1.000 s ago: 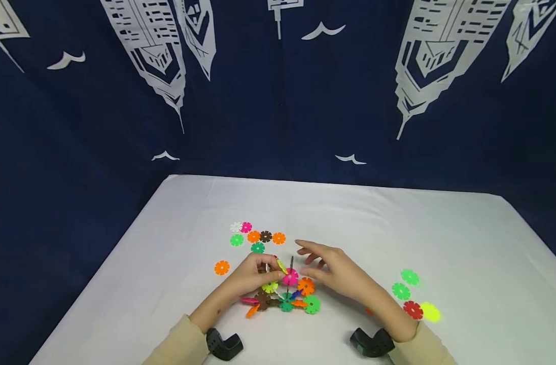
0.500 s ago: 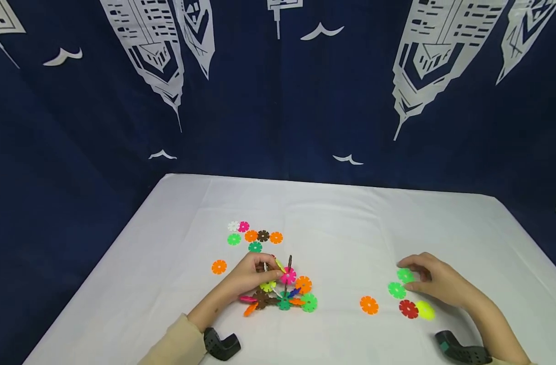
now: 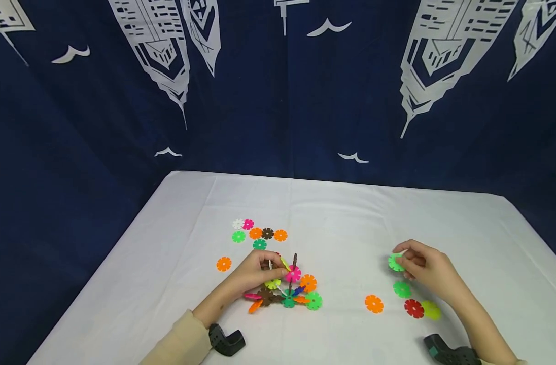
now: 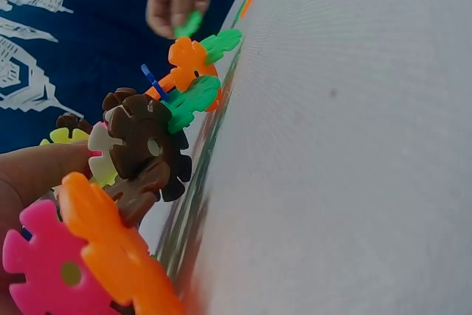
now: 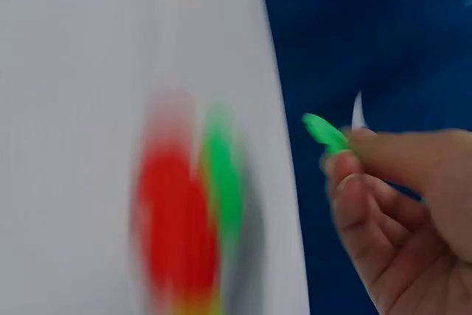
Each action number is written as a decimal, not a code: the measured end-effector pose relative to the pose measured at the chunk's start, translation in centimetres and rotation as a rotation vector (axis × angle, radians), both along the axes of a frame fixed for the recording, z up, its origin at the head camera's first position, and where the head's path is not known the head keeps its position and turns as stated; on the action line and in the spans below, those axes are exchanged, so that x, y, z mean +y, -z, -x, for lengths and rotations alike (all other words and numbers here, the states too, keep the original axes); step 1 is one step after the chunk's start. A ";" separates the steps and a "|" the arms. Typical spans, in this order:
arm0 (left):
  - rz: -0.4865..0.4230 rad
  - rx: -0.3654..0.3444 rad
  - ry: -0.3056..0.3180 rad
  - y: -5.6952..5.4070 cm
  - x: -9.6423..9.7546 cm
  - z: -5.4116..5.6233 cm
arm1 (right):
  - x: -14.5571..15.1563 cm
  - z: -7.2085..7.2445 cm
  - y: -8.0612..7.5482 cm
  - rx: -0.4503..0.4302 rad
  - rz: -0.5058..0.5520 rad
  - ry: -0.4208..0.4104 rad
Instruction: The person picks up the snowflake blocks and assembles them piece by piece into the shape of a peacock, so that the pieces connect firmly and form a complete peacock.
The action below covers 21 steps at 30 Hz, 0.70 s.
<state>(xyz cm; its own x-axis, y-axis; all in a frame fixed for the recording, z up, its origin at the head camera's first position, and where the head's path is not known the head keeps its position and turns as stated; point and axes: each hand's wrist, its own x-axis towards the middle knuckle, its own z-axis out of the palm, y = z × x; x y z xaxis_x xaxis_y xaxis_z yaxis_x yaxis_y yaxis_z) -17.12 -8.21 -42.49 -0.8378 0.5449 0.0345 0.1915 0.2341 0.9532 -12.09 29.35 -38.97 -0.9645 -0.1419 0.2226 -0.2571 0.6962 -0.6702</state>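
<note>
An assembly of interlocked, notched flower discs (image 3: 289, 299) stands on the table in front of me, in brown, green, orange, pink and other colours. My left hand (image 3: 252, 274) holds its upper left part between thumb and fingers. In the left wrist view, a pink disc (image 4: 44, 263) and an orange disc (image 4: 122, 248) of the assembly are close to the camera. Over at the right, my right hand (image 3: 428, 268) pinches a loose green flower disc (image 3: 394, 262) by its edge, raised above the table. The right wrist view shows this green disc (image 5: 323, 130) edge-on at the fingertips.
Below the right hand lie another green disc (image 3: 402, 289), a red disc (image 3: 414, 308) and a yellow disc (image 3: 430, 309). An orange disc (image 3: 374, 303) lies to their left. Several loose discs, including a brown one (image 3: 267, 233), are spread behind the assembly on the white tablecloth (image 3: 342, 218).
My right hand has moved from beside the assembly to the discs at the right, taken a green disc there and lifted it. The left hand keeps its hold on the assembly.
</note>
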 end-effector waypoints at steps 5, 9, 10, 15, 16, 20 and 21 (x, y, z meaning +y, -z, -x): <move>0.004 -0.004 0.000 -0.1 0.0 0.0 | -5.8 0.5 -0.6 -0.156 0.441 -0.060; -0.016 -0.001 0.009 0.1 0.0 0.0 | -9.9 1.3 0.2 -0.347 0.651 -0.077; -0.020 -0.001 0.010 0.2 0.0 0.1 | -10.6 1.5 0.4 -0.386 0.682 -0.079; -0.024 -0.002 0.013 -0.4 0.0 -0.2 | -13.1 2.2 1.3 -0.488 0.774 -0.157; -0.024 0.000 0.013 -0.8 0.0 -0.4 | -13.4 2.3 1.4 -0.496 0.785 -0.179; -0.007 0.023 0.017 -2.6 0.1 -1.2 | -13.9 2.4 1.6 -0.506 0.802 -0.248; -0.006 0.029 0.017 -2.9 0.1 -1.4 | -14.0 2.4 1.7 -0.502 0.797 -0.257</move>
